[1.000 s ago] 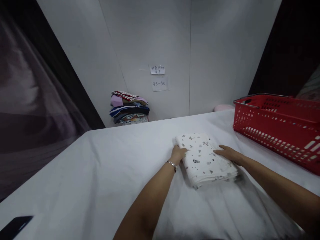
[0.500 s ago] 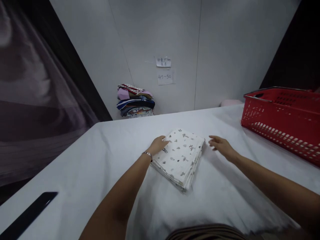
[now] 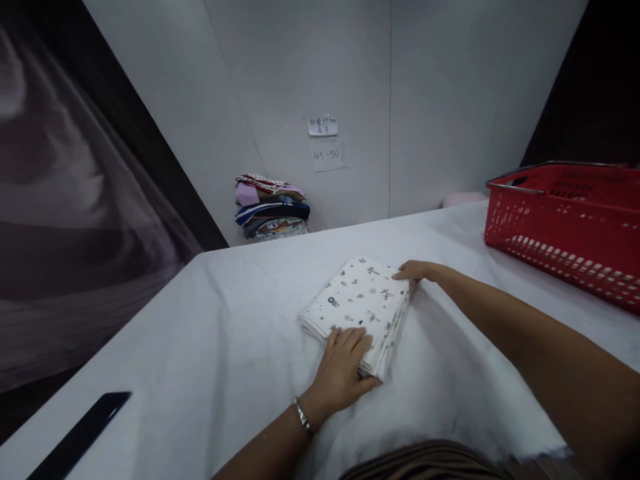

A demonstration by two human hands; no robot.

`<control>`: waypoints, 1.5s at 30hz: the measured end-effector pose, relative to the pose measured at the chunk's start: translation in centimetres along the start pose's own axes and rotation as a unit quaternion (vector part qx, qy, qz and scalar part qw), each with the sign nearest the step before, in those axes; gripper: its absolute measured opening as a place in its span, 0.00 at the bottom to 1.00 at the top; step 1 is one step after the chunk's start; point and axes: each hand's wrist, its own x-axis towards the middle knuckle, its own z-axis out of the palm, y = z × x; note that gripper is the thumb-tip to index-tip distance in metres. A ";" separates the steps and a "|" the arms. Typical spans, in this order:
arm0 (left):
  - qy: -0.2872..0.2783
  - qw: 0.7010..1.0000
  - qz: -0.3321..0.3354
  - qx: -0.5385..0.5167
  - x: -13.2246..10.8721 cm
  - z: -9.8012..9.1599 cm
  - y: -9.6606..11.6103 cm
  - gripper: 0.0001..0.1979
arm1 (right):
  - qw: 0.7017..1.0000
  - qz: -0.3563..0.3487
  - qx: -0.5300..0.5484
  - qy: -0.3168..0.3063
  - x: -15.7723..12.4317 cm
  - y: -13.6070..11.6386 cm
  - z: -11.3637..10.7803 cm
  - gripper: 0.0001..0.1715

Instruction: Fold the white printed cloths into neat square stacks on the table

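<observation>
White-clothed table [image 3: 210, 347] filling the lower view, set against pale wall panels, dark drapery along the left. Two paper notes [image 3: 326, 143] stuck to the wall at about 12 o'clock, the lower one reading "45-50". Stack of folded coloured fabrics [image 3: 271, 215] at the table's far edge, at 11 o'clock from the middle. Red plastic basket [image 3: 570, 233] with a metal handle out at 2 o'clock, well apart from the hands. Dark flat object [image 3: 80, 437] lying at 8 o'clock near the table's left edge; what it is cannot be told.

Folded white cloth with small grey prints [image 3: 357, 307] lying flat near the middle of the table, turned diamond-wise, layered edges showing along its right side. Left hand [image 3: 345, 363], bracelet on the wrist, pressed flat on the near corner at 6 o'clock of the cloth, fingers spread, thumb against the layered edge. Right hand [image 3: 417, 270] resting with fingertips on the far right corner at 2 o'clock of the cloth, fingers extended, not closed around it. Hands well apart, one at each end of the cloth. Striped fabric [image 3: 425, 463] at the bottom edge of view.
</observation>
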 end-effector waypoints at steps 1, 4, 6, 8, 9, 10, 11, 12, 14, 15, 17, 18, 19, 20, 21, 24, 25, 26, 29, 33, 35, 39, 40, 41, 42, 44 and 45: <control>-0.001 1.000 0.003 0.005 0.0 0.1 0.0 0.33 | 1.000 0.004 -0.004 -0.004 -0.1 0.0 -0.1 0.24; 0.000 1.000 0.024 0.019 -0.1 -0.2 -0.6 0.30 | 1.000 0.006 0.001 -0.017 -1.4 0.8 -0.4 0.22; -0.001 0.999 0.026 0.032 -0.4 -0.8 -1.4 0.27 | 1.000 0.007 0.015 -0.025 -3.1 2.4 -0.5 0.20; -0.002 0.999 0.012 0.045 -0.9 -1.5 -2.6 0.25 | 0.998 0.016 0.043 -0.042 -5.2 4.3 -0.2 0.20; -0.004 0.999 0.002 0.048 -1.2 -1.8 -3.2 0.25 | 0.997 0.024 0.061 -0.050 -6.3 5.2 0.2 0.20; -0.007 0.999 -0.008 0.049 -1.4 -2.0 -3.7 0.25 | 0.995 0.030 0.080 -0.054 -7.4 6.0 0.5 0.21; -0.010 0.999 -0.015 0.047 -1.7 -2.1 -4.1 0.25 | 0.993 0.034 0.098 -0.052 -8.4 6.7 0.9 0.22; -0.012 0.999 -0.020 0.043 -1.9 -2.2 -4.3 0.26 | 0.992 0.035 0.113 -0.042 -9.2 7.1 1.3 0.22; -0.018 0.999 -0.027 0.036 -2.2 -2.1 -4.3 0.28 | 0.990 0.035 0.135 -0.009 -10.5 7.5 1.9 0.23; -0.020 0.999 -0.030 0.033 -2.3 -2.0 -4.0 0.28 | 0.989 0.038 0.144 0.006 -10.9 7.4 2.0 0.23; -0.020 0.999 -0.038 0.028 -2.5 -1.7 -3.4 0.29 | 0.986 0.043 0.158 0.023 -11.3 7.3 2.1 0.24; -0.017 0.999 -0.043 0.027 -2.6 -1.6 -3.1 0.29 | 0.985 0.043 0.162 0.027 -11.4 7.1 2.1 0.24; -0.011 0.998 -0.048 0.028 -2.7 -1.4 -2.8 0.28 | 0.986 0.039 0.162 0.027 -11.5 7.1 2.1 0.24; -0.003 0.998 -0.051 0.030 -2.7 -1.3 -2.6 0.27 | 0.986 0.033 0.159 0.029 -11.6 7.0 2.2 0.24; 0.005 0.998 -0.053 0.034 -2.8 -1.1 -2.5 0.25 | 0.987 0.027 0.156 0.034 -11.6 7.0 2.2 0.24; 0.031 0.997 -0.054 0.043 -3.1 -0.6 -2.5 0.19 | 0.985 0.010 0.166 0.052 -11.7 7.2 2.7 0.25; 0.038 0.997 -0.055 0.044 -3.2 -0.5 -2.5 0.18 | 0.983 0.007 0.176 0.056 -11.8 7.4 2.9 0.26; 0.045 0.996 -0.056 0.043 -3.3 -0.4 -2.6 0.17 | 0.981 0.004 0.185 0.060 -11.8 7.6 3.0 0.26; 0.057 0.996 -0.062 0.031 -3.6 -0.2 -2.7 0.17 | 0.979 -0.028 0.180 0.097 -12.2 8.3 3.1 0.22; 0.077 0.995 -0.067 0.012 -3.7 -0.2 -2.6 0.19 | 0.971 -0.072 0.163 0.159 -13.6 9.0 2.9 0.18; 0.093 0.994 -0.059 0.008 -3.7 -0.3 -2.5 0.20 | 0.972 -0.085 0.153 0.157 -14.3 9.1 2.9 0.20; 0.106 0.993 -0.044 0.005 -3.8 -0.4 -2.6 0.21 | 0.984 -0.061 0.115 0.123 -15.1 9.0 3.4 0.25; 0.105 0.993 -0.044 0.004 -3.8 -0.4 -2.6 0.20 | 0.986 -0.052 0.107 0.115 -15.1 8.9 3.5 0.26; 0.104 0.994 -0.045 0.003 -3.8 -0.4 -2.6 0.19 | 0.988 -0.045 0.101 0.109 -15.1 8.8 3.5 0.26; 0.101 0.994 -0.045 0.001 -3.9 -0.3 -2.7 0.18 | 0.989 -0.041 0.098 0.103 -15.0 8.7 3.5 0.26; 0.099 0.994 -0.045 -0.004 -4.0 -0.2 -2.7 0.17 | 0.990 -0.032 0.104 0.088 -14.7 8.5 3.5 0.25; 0.099 0.994 -0.045 -0.006 -4.0 -0.1 -2.7 0.17 | 0.990 -0.029 0.117 0.079 -14.6 8.5 3.5 0.24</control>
